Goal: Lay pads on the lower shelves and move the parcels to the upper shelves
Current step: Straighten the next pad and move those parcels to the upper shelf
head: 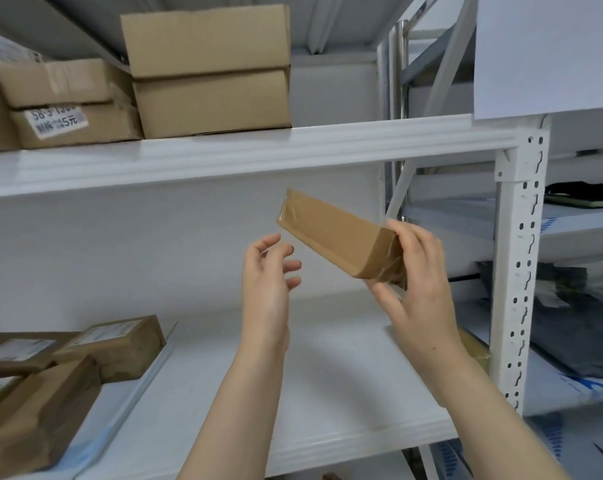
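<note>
A plain white wall [120, 254] runs behind the racking. On the right stands a white post [516, 271], upright, punched with paired slots down its face. Above it, in the top right corner, hangs a flat white panel [549, 53]. Behind the post are a shiny steel pole [401, 71] and a grey slanted brace [447, 57]. Beyond the post, a side rack [570, 237] holds a dark flat item with a green edge [584, 197] on one level, and lower down dark bags [570, 341] lying on a white sheet with blue print [570, 386].
</note>
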